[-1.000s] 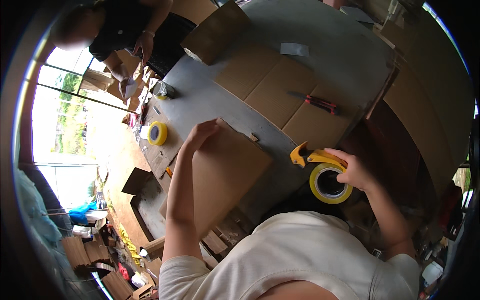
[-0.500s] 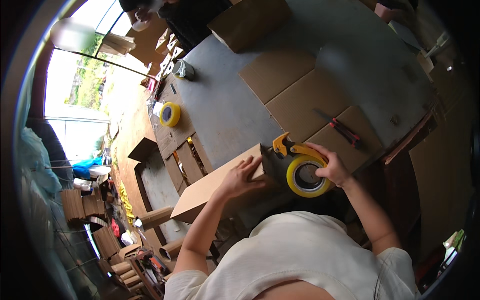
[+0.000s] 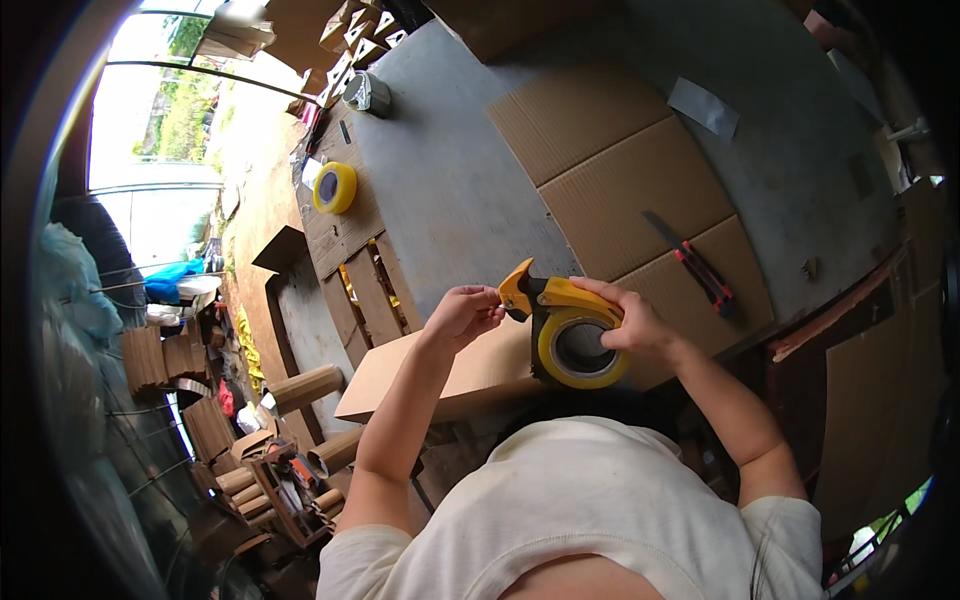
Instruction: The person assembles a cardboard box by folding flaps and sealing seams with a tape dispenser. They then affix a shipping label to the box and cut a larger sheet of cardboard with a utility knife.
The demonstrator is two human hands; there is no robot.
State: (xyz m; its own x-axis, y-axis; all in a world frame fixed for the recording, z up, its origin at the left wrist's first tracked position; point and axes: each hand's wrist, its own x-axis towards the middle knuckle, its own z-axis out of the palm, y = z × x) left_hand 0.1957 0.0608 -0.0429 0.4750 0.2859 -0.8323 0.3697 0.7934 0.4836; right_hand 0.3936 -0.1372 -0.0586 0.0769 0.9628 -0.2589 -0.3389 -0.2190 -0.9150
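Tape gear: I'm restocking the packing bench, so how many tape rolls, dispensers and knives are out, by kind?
Tape dispenser, yellow and orange with a roll mounted, in the right hand, left hand at its tip: 1
Loose yellow tape roll on the pallet edge: 1
Red-and-black utility knife on the flat cardboard: 1
Total: 3

The tape dispenser sits just below the centre of the frame: a yellow-and-orange hand-held unit carrying a roll of yellow-edged tape, its round side facing the camera and its orange nose pointing toward the upper left. It is raised above the flat brown cardboard piece, which lies tilted at lower centre, stretching left from under the dispenser. The right hand grips the dispenser's right side, and the left hand pinches at the orange nose.
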